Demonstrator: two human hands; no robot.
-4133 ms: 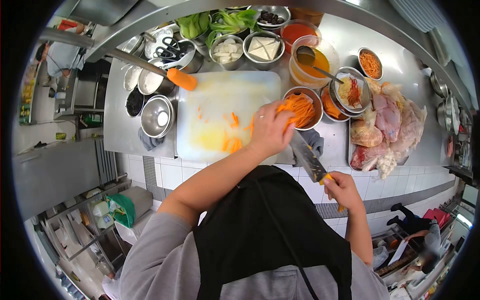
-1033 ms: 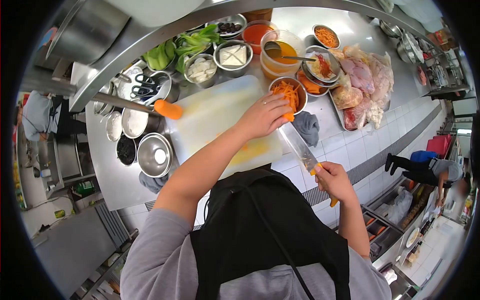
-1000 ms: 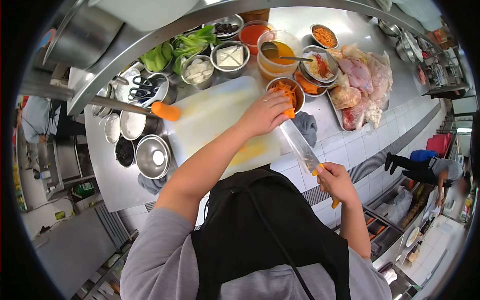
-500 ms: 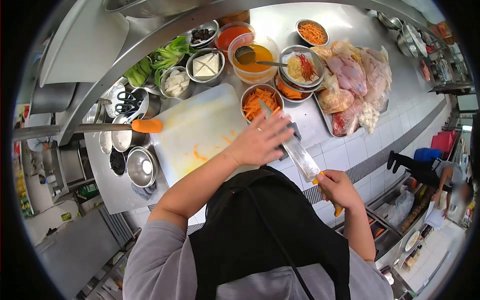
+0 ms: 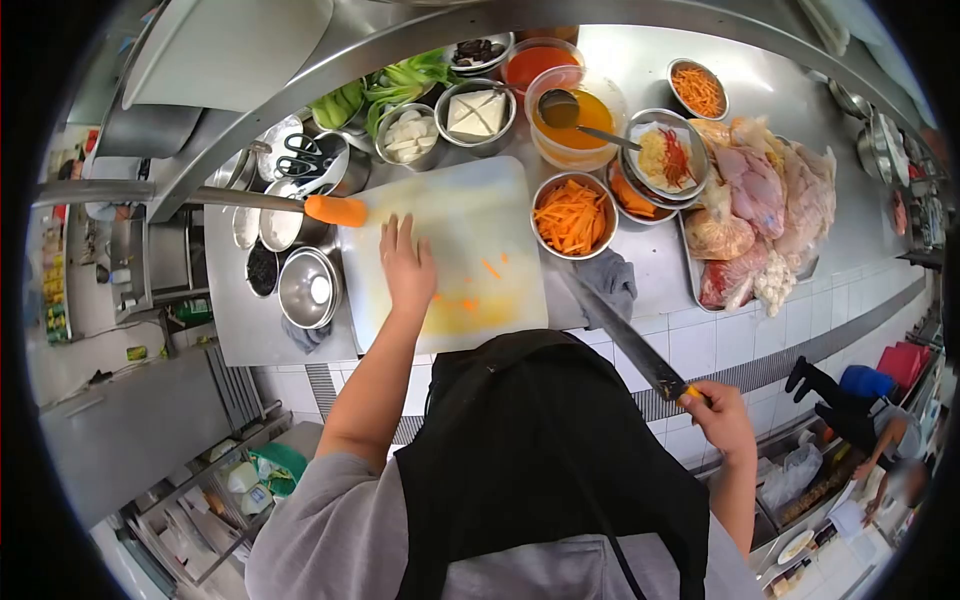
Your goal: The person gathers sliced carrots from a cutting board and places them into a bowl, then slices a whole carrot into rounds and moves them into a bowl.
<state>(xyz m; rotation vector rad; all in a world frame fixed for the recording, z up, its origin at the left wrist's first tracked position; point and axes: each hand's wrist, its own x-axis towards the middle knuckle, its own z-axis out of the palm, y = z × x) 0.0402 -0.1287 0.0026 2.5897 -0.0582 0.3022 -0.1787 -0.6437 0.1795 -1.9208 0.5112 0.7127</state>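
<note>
My left hand (image 5: 408, 268) is over the white cutting board (image 5: 500, 200), fingers stretched out and holding nothing. Its fingertips point toward a peeled piece of carrot (image 5: 336, 210) at the board's left corner. A few carrot scraps (image 5: 468, 304) are scattered on the board to the right of that hand. In my right hand (image 5: 722, 418) is the handle of a large knife (image 5: 635, 345), its long blade angled up and left, past the board's right side. Beyond the blade tip stands a steel bowl of carrot strips (image 5: 572, 222), close to a grey cloth (image 5: 608, 285).
Tofu (image 5: 476, 114), pale slices (image 5: 410, 137) and leafy greens (image 5: 405, 80) line the back. A tub of orange liquid (image 5: 590, 112) holds a ladle. Bagged raw meat (image 5: 752, 190) fills a tray at right. Empty steel bowls (image 5: 303, 288) sit left; a shelf post (image 5: 240, 200) crosses there.
My left hand has gone from over the carrot bowl and blade to the board, near the carrot piece. My right hand has moved the knife away from the bowl, lower and right. The view has shifted.
</note>
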